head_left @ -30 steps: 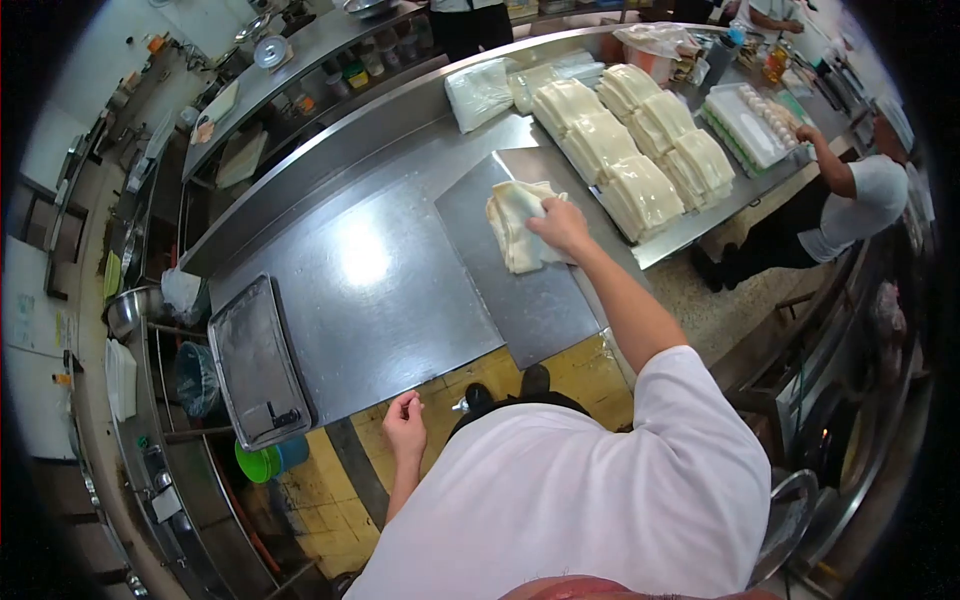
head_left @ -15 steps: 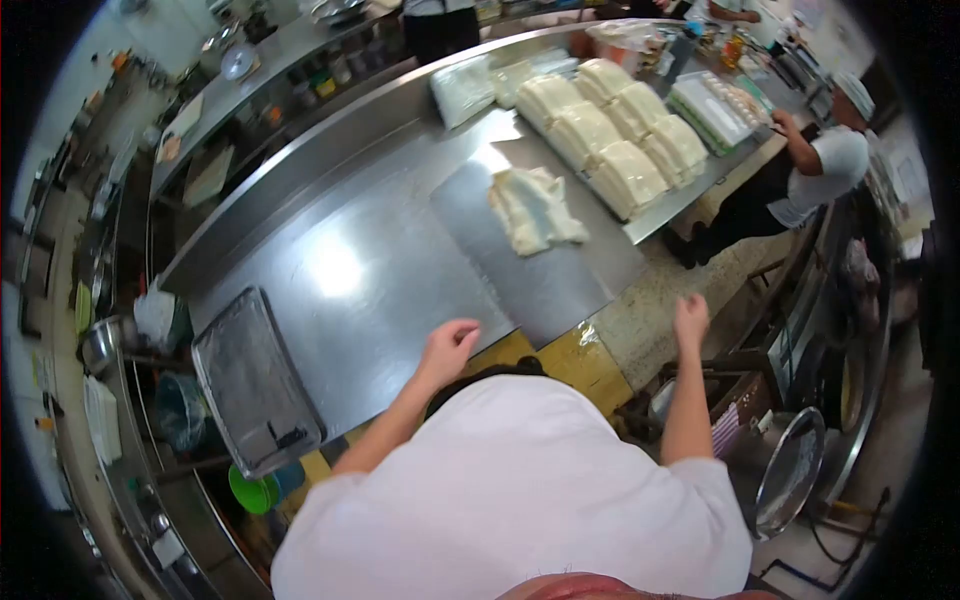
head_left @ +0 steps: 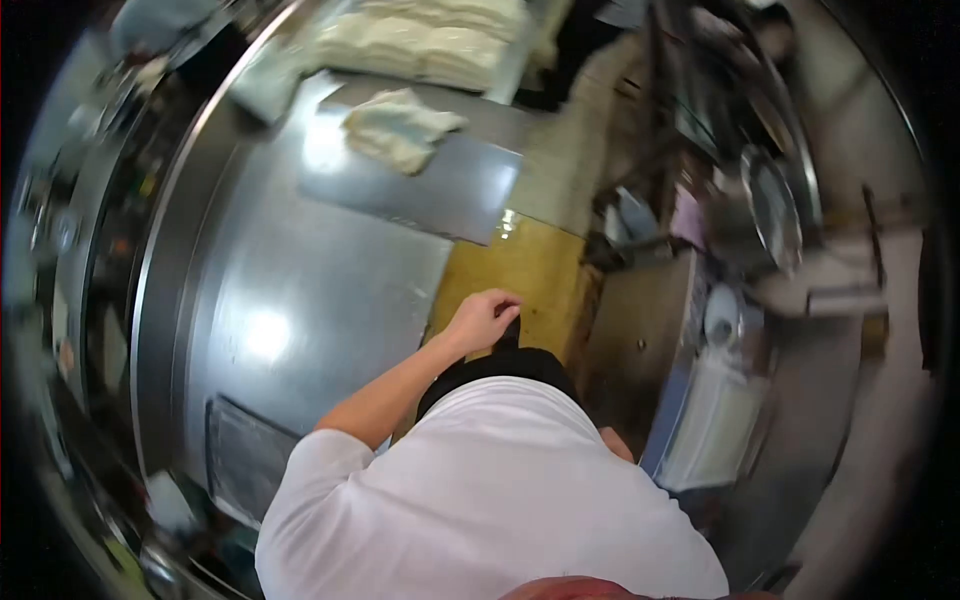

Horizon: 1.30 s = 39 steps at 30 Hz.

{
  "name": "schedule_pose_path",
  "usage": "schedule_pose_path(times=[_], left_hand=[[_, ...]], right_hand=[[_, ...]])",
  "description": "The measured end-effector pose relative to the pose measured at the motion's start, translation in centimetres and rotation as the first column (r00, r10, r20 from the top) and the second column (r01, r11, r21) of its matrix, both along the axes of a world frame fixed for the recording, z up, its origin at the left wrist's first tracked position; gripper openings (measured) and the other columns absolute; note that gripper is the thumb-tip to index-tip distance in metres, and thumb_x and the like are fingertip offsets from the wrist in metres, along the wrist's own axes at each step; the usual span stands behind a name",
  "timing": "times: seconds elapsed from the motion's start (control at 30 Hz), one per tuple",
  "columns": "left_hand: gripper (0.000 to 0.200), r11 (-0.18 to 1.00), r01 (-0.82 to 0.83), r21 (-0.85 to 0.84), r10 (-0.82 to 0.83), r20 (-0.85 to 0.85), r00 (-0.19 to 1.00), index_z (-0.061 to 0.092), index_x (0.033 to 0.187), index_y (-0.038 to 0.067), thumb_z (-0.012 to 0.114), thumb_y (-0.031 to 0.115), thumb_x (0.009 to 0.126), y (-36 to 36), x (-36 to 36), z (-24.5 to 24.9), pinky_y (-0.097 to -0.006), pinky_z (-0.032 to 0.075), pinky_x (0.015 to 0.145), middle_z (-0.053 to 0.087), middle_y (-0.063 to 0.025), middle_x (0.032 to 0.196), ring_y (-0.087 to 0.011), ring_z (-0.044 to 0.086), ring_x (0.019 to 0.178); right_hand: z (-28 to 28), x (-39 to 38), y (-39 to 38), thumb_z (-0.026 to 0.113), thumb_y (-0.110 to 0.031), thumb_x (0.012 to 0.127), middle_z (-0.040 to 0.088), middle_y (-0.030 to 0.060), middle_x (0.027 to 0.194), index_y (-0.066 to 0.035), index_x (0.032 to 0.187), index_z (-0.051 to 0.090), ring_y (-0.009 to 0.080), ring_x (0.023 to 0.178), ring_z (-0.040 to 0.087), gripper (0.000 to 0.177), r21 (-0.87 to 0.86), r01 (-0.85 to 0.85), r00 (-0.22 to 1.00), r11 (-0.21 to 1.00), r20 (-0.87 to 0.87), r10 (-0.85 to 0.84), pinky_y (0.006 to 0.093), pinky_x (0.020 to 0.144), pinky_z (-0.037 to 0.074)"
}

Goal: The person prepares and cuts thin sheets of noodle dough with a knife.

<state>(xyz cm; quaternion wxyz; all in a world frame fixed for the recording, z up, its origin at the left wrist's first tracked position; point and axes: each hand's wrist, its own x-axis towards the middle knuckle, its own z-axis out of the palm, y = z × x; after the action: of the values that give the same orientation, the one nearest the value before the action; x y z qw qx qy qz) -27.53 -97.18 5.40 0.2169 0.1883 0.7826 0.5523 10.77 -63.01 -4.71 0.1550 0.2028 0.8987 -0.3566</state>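
My left hand (head_left: 485, 318) hangs in front of my body, just off the edge of the steel table (head_left: 330, 255). Its fingers are curled in loosely and nothing shows in them. On my right side only a small patch of my bare right arm (head_left: 616, 443) shows beside the white shirt; the hand itself is hidden. Farther off on the table, a crumpled cream cloth (head_left: 405, 130) lies on a separate metal sheet (head_left: 460, 170). Neither hand touches it.
Stacked cream slabs (head_left: 415, 45) stand at the far end. A dark tray (head_left: 245, 455) sits at the table's near left. Yellowish floor (head_left: 515, 265) runs ahead, with a dark cabinet (head_left: 635, 330), a white bin (head_left: 715, 425) and a round metal pan (head_left: 772, 210) on the right.
My view has swung to the right, so the table and cloth now sit farther left. My right hand has dropped back out of sight. My left hand stays low and curled.
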Motion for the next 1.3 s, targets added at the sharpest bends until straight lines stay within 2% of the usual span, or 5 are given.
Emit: schedule_pose_path(times=[0.1, 0.7, 0.9, 1.07, 1.3], left_hand=[[0.023, 0.985, 0.174, 0.009, -0.174, 0.051, 0.983, 0.071, 0.110, 0.001, 0.068, 0.017, 0.093, 3.3, 3.7, -0.9, -0.0339, 0.054, 0.075, 0.073, -0.0153, 0.090, -0.0223, 0.068, 0.079], [0.030, 0.393, 0.806, -0.442, -0.917, -0.116, 0.383, 0.074, 0.106, 0.007, 0.065, 0.033, 0.092, 32.9, 24.9, -3.1, -0.0432, 0.055, 0.080, 0.070, -0.0235, 0.106, -0.0365, 0.069, 0.096], [0.059, 0.199, 0.297, -0.934, -0.952, -0.256, -0.170, 0.070, 0.116, 0.006, 0.058, 0.058, 0.092, 45.5, 31.7, -2.9, -0.0482, 0.052, 0.093, 0.067, -0.0217, 0.121, -0.0407, 0.064, 0.111], [0.088, -0.019, 0.018, -1.000, -0.982, 0.015, -0.190, 0.059, 0.136, 0.004, 0.044, 0.077, 0.088, 47.1, 34.9, -6.1, -0.0434, 0.030, 0.118, 0.046, -0.0227, 0.149, -0.0339, 0.042, 0.141], [0.083, -0.302, -0.020, -0.953, -0.893, 0.290, -0.345, 0.059, 0.137, 0.004, 0.016, 0.064, 0.100, 53.4, 27.4, -16.7, -0.0508, 0.021, 0.120, 0.052, -0.0190, 0.145, -0.0367, 0.039, 0.143]], right_hand=[[0.0, 0.2, -1.9, 0.071, -0.019, 0.082, 0.073, 0.0170, 0.083, 0.005, 0.097, 0.073, 0.0286, 0.077, 0.071, 0.028, -0.030, 0.518, 0.719, 0.855, 0.556, -0.416, 0.0411, 0.070, 0.056], [4.6, 23.6, -6.5, 0.070, -0.018, 0.080, 0.043, 0.0245, 0.146, -0.001, 0.138, 0.047, 0.0406, 0.135, 0.041, 0.065, 0.224, 0.959, 0.242, 0.173, -0.335, -0.910, 0.0466, 0.110, 0.038], [3.1, 33.9, -13.0, 0.070, -0.018, 0.078, 0.012, 0.0259, 0.163, 0.000, 0.156, 0.017, 0.0431, 0.152, 0.010, 0.096, 0.509, 0.829, 0.303, 0.231, -0.062, -0.951, 0.0576, 0.121, 0.013], [3.0, 45.8, -20.2, 0.064, -0.011, 0.079, 0.018, 0.0261, 0.161, 0.004, 0.153, 0.022, 0.0433, 0.151, 0.015, 0.086, 0.545, 0.778, -0.317, -0.312, -0.087, -0.944, 0.0593, 0.120, 0.015], [1.0, 50.1, -17.9, 0.057, -0.014, 0.086, 0.012, 0.0359, 0.160, 0.012, 0.153, 0.015, 0.0507, 0.149, 0.012, 0.083, 0.679, 0.666, -0.461, -0.309, 0.048, -0.886, 0.0617, 0.119, 0.015]])
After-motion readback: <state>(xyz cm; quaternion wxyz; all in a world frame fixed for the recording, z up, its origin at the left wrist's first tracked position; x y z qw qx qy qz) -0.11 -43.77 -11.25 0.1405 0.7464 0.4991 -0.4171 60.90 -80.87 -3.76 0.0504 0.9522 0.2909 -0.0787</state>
